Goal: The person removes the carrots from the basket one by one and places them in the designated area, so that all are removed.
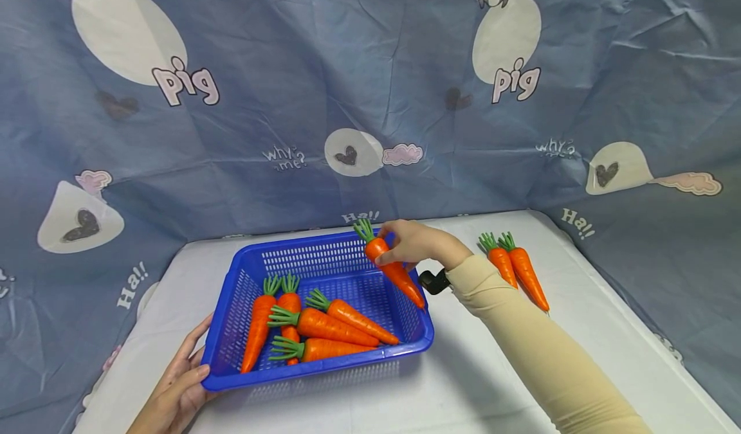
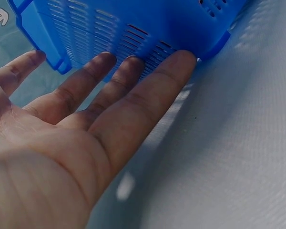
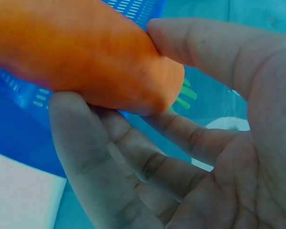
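My right hand (image 1: 412,241) pinches an orange carrot (image 1: 399,278) with a green top between thumb and fingers. The carrot hangs slanted over the right end of a blue plastic basket (image 1: 315,371), tip toward me. In the right wrist view, the carrot's thick end (image 3: 109,57) lies between the thumb and fingertips. Several carrots (image 1: 341,328) lie in the basket, mostly at its left and front. My left hand (image 1: 181,382) touches the basket's left end, thumb at the front corner; in the left wrist view its fingers (image 2: 93,69) are nearly straight against the slotted wall.
Two more carrots (image 1: 523,273) lie side by side on the white tabletop (image 1: 608,331) at the right, partly hidden by my right sleeve (image 1: 532,337). A blue patterned cloth (image 1: 370,99) hangs behind the table. A black device (image 1: 434,282) is at my right wrist.
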### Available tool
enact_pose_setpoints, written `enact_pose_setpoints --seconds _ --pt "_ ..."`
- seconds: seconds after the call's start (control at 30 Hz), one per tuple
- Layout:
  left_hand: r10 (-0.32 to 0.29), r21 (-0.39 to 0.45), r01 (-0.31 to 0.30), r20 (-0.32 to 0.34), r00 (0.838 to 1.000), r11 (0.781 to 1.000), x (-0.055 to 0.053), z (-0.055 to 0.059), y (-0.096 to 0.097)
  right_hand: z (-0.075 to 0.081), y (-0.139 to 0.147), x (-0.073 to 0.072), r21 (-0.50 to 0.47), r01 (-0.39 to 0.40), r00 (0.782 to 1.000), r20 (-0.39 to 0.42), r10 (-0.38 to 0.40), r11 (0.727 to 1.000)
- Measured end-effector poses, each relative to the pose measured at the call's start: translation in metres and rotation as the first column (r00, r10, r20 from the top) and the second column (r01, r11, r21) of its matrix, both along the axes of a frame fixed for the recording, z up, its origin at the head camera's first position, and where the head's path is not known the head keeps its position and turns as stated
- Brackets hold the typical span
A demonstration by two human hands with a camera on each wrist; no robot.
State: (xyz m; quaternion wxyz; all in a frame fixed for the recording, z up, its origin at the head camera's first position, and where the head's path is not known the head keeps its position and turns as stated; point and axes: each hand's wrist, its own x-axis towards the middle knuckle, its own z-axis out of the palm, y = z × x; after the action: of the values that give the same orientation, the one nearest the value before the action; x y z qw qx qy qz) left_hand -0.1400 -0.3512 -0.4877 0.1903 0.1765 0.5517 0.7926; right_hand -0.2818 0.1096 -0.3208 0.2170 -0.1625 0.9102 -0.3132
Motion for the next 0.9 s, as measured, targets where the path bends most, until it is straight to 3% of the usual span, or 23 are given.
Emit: enact_pose_setpoints --seconds 0.13,0.37,0.9 --pt "0.019 -0.014 -0.018 0.019 1.0 1.0 0.001 -0.001 0.0 -0.002 0.005 -0.001 0.011 0.007 1.0 -0.012 -0.007 1.0" --pt "-0.017 0.031 0.017 0.002 1.0 0.999 0.0 -0.001 0.0 -0.002 0.014 0.001 0.008 0.027 0.999 -0.03 -0.026 1.0" --pt "-0.039 0.044 0.04 -0.023 0.999 0.998 0.0 -0.002 -0.001 -0.007 0.035 -0.003 -0.052 0.102 0.995 0.013 -0.101 0.993"
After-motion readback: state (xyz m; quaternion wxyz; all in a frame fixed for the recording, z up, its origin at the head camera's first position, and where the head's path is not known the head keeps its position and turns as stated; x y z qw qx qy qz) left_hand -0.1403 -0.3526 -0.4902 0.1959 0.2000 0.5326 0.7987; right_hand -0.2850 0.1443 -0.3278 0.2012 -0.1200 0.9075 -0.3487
